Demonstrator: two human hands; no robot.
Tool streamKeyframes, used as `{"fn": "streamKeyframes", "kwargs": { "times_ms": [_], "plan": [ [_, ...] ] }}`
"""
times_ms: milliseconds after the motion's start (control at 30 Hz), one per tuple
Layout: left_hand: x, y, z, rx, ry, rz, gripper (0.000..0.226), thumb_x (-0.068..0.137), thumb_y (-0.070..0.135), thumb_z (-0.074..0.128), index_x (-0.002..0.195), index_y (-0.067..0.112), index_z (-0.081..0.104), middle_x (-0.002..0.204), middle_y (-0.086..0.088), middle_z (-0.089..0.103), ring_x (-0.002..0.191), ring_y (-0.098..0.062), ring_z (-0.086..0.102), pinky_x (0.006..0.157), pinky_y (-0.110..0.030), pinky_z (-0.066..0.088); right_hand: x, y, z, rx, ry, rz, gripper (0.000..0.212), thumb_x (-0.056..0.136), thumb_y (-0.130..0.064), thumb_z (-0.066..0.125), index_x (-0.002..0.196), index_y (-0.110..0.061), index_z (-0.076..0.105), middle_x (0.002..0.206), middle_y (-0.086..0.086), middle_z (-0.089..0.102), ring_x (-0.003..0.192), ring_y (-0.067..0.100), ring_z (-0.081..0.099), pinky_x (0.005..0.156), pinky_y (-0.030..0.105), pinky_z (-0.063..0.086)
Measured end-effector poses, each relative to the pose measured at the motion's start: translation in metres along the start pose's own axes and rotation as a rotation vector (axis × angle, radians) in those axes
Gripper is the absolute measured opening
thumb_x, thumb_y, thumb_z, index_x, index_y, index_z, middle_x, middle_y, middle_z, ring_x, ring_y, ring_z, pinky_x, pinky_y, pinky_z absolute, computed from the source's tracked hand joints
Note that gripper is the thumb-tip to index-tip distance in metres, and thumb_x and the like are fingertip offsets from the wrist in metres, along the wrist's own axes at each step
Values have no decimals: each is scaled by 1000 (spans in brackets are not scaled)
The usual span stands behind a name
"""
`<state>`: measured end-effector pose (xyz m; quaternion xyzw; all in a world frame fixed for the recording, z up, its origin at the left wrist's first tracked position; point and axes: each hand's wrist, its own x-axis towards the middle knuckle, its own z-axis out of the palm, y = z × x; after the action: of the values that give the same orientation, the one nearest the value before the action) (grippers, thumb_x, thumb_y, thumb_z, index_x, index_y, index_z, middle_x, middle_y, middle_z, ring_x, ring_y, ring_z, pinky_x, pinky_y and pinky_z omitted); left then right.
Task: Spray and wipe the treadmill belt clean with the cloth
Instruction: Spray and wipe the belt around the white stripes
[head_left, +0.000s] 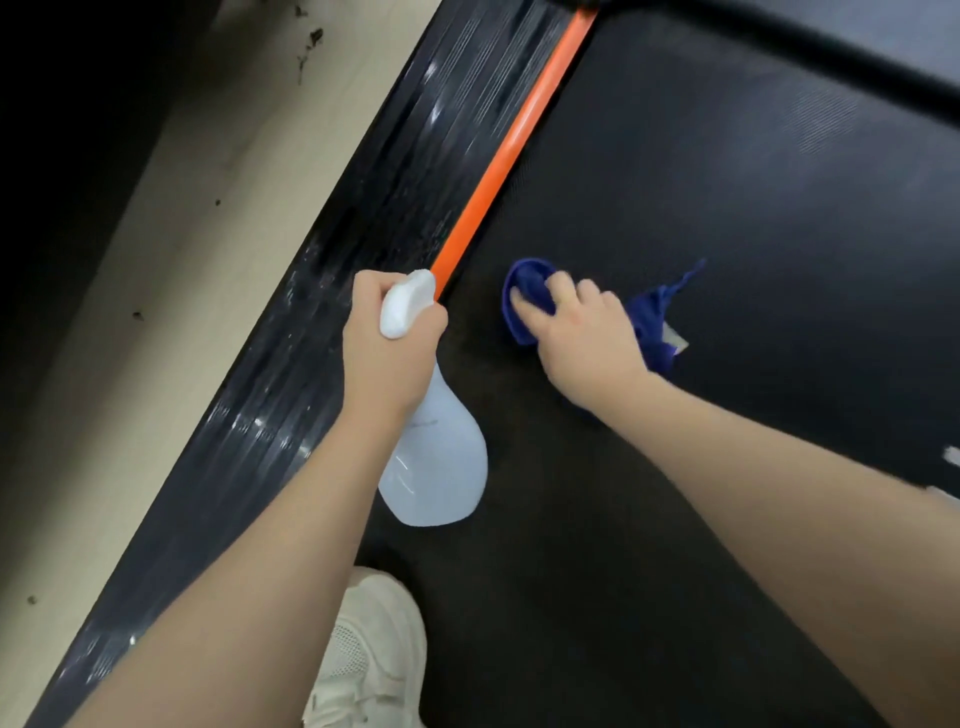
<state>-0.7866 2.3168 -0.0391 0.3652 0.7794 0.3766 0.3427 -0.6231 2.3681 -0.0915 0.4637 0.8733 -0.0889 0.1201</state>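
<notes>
My left hand grips the white spray bottle by its neck above the treadmill belt. My right hand presses the bunched blue cloth onto the belt beside the orange strip.

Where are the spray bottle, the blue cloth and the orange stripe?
spray bottle (434, 467), head view, its round body.
blue cloth (524, 283), head view, bunched front part.
orange stripe (511, 145), head view, its middle.
</notes>
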Motion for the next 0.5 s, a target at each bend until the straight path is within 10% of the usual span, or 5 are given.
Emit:
{"fn": "streamKeyframes", "kwargs": {
  "times_ms": [100,267,500],
  "plan": [
    [0,4,5,32,-33,9,21,83,10,64,96,17,49,83,15,51,69,15,49,57,-5,38,-47,-13,14,-33,-104,-425,55,89,-22,55,141,-25,38,126,17,43,98,33,49,76,40,41],
    [-12,15,19,98,-151,68,22,85,13,63,99,22,49,88,15,55,80,5,54,69,-19,46,-28,35,7,72,82,260,52,90,-16,46,140,-27,40,124,19,47,93,36,51,74,41,40],
    [-45,38,53,157,-420,96,15,85,11,64,97,13,54,88,11,58,78,-1,54,67,-19,43,-115,26,6,155,-223,-169,55,98,-19,36,148,-36,18,145,10,22,118,31,37,91,37,34]
  ]
}}
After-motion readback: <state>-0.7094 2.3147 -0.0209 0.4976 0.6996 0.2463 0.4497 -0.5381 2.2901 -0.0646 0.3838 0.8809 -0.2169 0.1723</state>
